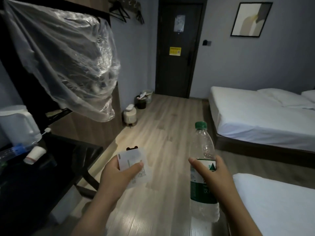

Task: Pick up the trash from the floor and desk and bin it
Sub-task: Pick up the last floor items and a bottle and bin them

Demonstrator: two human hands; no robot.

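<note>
Trash is sitting in both hands, so the task is looking roughly midway: two pieces are lifted and neither is binned yet. The left hand (119, 174) is pinching a white printed wrapper (134, 159), its thumb lying flat across the front and its fingers curling behind, only partly closed. The right hand (213, 174) is gripping an empty-looking plastic bottle (202, 147) with a green cap. It is holding the bottle upright at the label, the thumb stretching along the near side and the other fingers wrapping round the far side, mostly out of sight. To the left, the dark desk (68, 160) is carrying a white kettle (18, 126), a small paper cup (35, 155) lying on its side and a clear bottle (10, 153) lying at the edge of view. The cup and that bottle are probably waiting as more trash, though I cannot tell for sure. Farther along the wooden floor (162, 116), by the wall, a pale lidded bin (130, 115) is standing. Beyond it, near the door (177, 53), a dark bin (141, 102) is already holding some rubbish — one of these two is likely where both items are heading.
</note>
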